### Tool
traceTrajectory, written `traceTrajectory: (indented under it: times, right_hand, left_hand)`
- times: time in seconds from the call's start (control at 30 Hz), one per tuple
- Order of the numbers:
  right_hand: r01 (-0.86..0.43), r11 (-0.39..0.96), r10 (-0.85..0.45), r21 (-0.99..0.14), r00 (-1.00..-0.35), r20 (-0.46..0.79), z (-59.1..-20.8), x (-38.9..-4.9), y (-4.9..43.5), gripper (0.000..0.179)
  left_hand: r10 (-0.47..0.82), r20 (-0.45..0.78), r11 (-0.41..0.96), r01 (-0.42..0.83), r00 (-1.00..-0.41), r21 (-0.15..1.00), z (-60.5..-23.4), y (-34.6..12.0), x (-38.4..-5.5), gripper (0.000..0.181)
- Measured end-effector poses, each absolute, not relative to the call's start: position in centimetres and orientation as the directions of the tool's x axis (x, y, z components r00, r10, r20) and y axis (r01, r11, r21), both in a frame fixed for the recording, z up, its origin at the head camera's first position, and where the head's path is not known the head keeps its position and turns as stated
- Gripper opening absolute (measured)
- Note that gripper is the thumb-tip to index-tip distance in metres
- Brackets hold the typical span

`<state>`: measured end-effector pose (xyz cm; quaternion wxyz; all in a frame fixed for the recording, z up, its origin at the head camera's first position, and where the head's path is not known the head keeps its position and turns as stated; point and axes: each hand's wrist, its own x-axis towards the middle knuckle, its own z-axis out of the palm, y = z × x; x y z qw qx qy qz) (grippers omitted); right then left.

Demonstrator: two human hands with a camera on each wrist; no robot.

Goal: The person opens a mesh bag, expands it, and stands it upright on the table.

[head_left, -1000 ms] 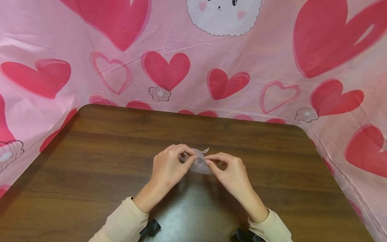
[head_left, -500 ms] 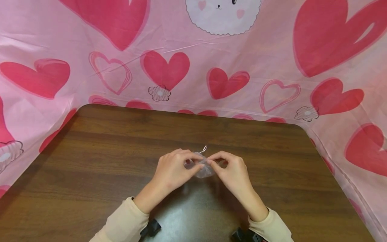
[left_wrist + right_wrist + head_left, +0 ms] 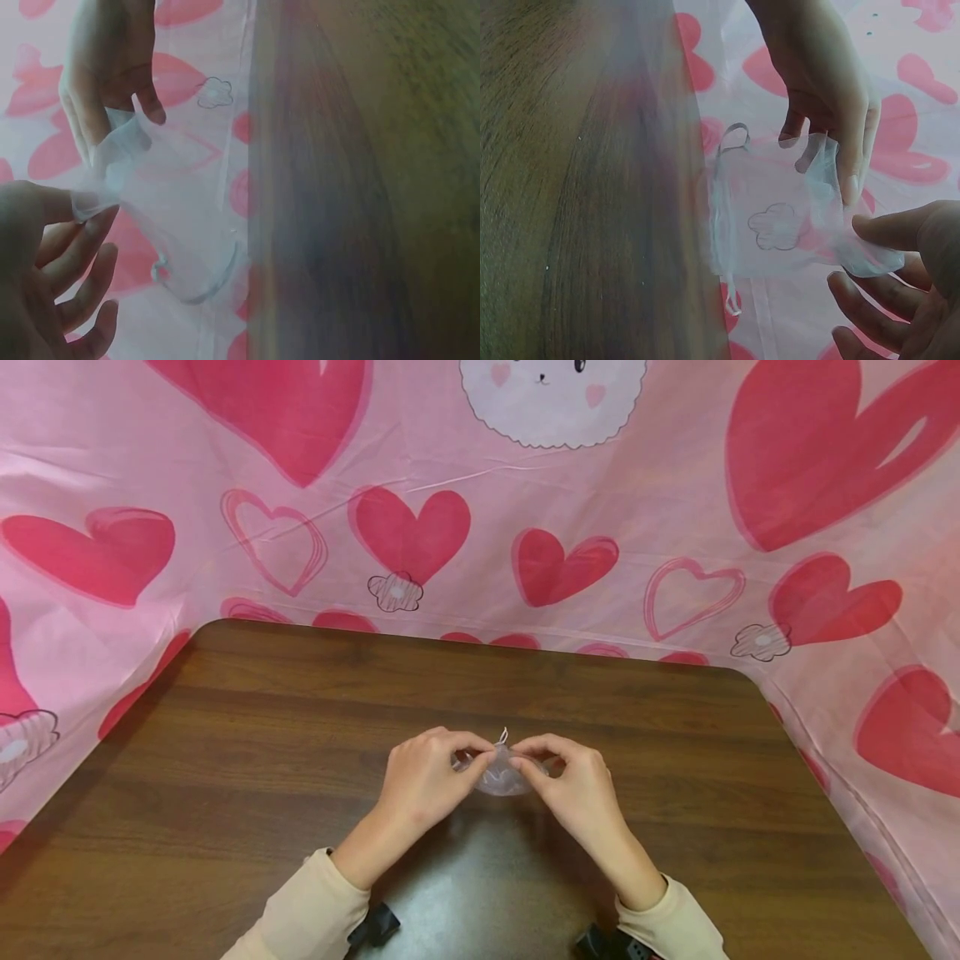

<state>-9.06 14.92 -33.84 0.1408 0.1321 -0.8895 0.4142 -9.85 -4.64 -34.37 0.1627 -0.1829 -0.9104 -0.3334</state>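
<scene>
A small sheer white drawstring pouch (image 3: 501, 782) is stretched between my two hands above the table. My left hand (image 3: 429, 777) pinches one side of its edge between thumb and fingers. On the opposite side, my right hand (image 3: 573, 781) pinches the same edge. The right wrist view shows the see-through pouch (image 3: 772, 195) spread out, with a white cord (image 3: 732, 300) along its far end and a loop at each side. In the left wrist view the cord (image 3: 199, 298) hangs away from both hands. I see nothing inside the pouch.
The brown wooden table (image 3: 262, 735) extends around both hands. Behind it hangs a pink cloth (image 3: 465, 468) printed with red hearts, reaching down both sides. Black wrist devices (image 3: 373, 927) sit by the beige sleeves (image 3: 311, 910).
My left hand has shifted slightly right, and both hands have adjusted their pinch on the pouch edge. The cord loop at the far end has swung a little to the left.
</scene>
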Motion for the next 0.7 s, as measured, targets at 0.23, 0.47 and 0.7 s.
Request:
traceTrajectory:
  times: [0.23, 0.47, 0.7]
  right_hand:
    - [-0.355, 0.640, -0.141, -0.682, -0.926, 0.350, -33.84, -8.98, 14.93, 0.017]
    - [-0.347, 0.652, -0.146, -0.674, -0.930, 0.337, -33.75, -8.98, 14.99, 0.005]
    - [-0.333, 0.657, -0.127, -0.676, -0.933, 0.336, -33.76, -8.98, 14.99, 0.007]
  left_hand:
    - [0.184, 0.435, 0.707, 0.426, -0.881, 0.565, -34.35, -4.95, -10.09, 0.005]
    - [0.224, 0.375, 0.713, 0.414, -0.900, 0.567, -34.25, -5.08, -10.15, 0.007]
    - [0.275, 0.341, 0.705, 0.430, -0.899, 0.564, -34.25, -4.98, -10.15, 0.012]
